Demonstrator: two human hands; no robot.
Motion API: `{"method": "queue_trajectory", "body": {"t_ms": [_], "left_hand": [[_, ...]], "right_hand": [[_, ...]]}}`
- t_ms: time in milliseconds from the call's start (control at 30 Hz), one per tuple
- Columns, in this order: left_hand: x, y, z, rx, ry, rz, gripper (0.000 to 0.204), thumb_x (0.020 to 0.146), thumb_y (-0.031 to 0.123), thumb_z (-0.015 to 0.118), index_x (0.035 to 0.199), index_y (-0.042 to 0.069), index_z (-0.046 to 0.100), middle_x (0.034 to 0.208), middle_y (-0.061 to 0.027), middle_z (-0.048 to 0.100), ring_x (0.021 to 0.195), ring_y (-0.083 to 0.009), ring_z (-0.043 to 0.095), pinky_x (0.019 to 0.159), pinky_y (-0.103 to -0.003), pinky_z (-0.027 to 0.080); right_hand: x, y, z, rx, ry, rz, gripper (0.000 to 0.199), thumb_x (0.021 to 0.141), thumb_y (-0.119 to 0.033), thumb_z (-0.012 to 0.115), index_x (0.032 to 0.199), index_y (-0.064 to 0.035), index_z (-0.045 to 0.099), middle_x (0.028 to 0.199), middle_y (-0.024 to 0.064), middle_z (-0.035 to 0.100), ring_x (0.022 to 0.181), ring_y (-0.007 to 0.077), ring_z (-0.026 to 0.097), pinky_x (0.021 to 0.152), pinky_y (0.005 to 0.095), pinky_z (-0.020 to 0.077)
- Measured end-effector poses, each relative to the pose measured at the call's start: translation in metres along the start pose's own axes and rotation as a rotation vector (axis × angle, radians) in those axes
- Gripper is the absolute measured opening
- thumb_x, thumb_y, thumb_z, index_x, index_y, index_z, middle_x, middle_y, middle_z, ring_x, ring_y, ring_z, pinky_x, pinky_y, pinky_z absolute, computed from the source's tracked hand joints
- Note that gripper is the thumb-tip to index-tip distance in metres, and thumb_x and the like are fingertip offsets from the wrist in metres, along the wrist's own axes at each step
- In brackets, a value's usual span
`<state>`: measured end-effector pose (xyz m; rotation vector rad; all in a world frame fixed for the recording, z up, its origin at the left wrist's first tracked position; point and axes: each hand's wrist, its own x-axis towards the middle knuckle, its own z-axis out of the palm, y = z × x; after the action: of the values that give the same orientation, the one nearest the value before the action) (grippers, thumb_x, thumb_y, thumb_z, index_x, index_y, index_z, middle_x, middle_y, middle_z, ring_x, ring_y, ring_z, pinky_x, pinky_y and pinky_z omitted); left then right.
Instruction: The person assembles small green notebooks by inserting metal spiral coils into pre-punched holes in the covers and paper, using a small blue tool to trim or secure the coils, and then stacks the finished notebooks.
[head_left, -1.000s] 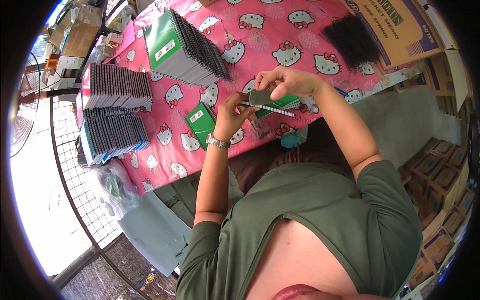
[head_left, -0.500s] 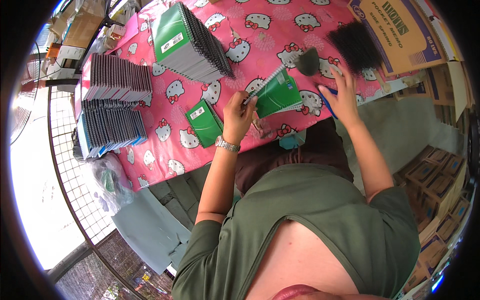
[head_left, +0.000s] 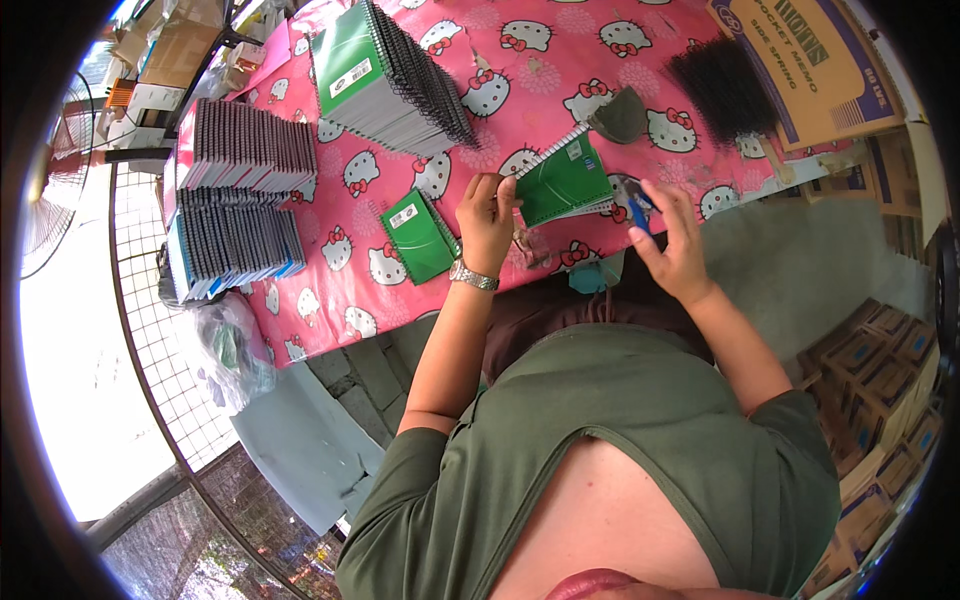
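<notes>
Between left hand (head_left: pixel 487 222) fingers, green notebook (head_left: pixel 562 182)

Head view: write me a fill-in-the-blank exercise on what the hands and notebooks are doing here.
1. The left hand holds a spiral notebook whose cover is ____.
2. The right hand reaches for a tool with ____ handles on the table.
3. The tablecloth under the notebooks is mainly ____ with a cartoon cat print.
4. The left wrist wears a ____.

Missing words: green; blue; pink; watch
</notes>
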<state>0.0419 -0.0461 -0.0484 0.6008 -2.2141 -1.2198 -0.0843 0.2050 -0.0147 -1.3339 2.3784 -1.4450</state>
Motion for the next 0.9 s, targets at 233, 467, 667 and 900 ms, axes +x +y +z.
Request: {"method": "queue_trajectory", "body": {"t_ms": [233,467,667,900], "left_hand": [[0.003,0.002,-0.002,0.099,0.007,0.108,0.018,0.087,0.0,0.069,0.103,-0.001,0.062,0.097,-0.0126,0.065,0.069,-0.0197,0.068,0.057,-0.027,0.056],[0.007,0.019,-0.001,-0.006,-0.02,0.039,0.023,0.085,-0.009,0.065,0.106,-0.001,0.064,0.102,-0.0119,0.067,0.085,-0.0199,0.073,0.066,-0.026,0.059],[0.0,0.004,-0.002,-0.208,0.051,-0.019,0.024,0.083,-0.01,0.065,0.106,-0.002,0.068,0.101,-0.0121,0.069,0.084,-0.0179,0.072,0.07,-0.026,0.058],[-0.012,0.031,-0.015,0.031,0.138,0.062,0.026,0.081,-0.012,0.063,0.105,-0.003,0.071,0.095,-0.0092,0.07,0.086,-0.0133,0.067,0.074,-0.024,0.053]], "right_hand": [[0.027,-0.041,0.035,0.128,-0.171,-0.114,0.056,0.083,-0.025,0.073,0.132,-0.0029,0.055,0.126,0.0151,0.054,0.115,0.0344,0.053,0.099,0.0441,0.0434],[0.043,-0.054,0.048,-0.05,-0.186,-0.117,0.057,0.08,-0.025,0.075,0.128,-0.0034,0.057,0.121,0.012,0.055,0.11,0.0328,0.053,0.098,0.0456,0.042],[0.048,-0.061,0.051,-0.159,-0.215,-0.153,0.055,0.081,-0.021,0.073,0.13,-0.0032,0.056,0.117,0.0122,0.057,0.106,0.0315,0.056,0.095,0.0437,0.0448],[0.042,-0.059,0.047,1.258,-0.569,0.759,0.038,0.098,-0.012,0.06,0.132,0.0025,0.055,0.114,0.0063,0.06,0.104,0.012,0.06,0.085,0.0273,0.0502]]}}
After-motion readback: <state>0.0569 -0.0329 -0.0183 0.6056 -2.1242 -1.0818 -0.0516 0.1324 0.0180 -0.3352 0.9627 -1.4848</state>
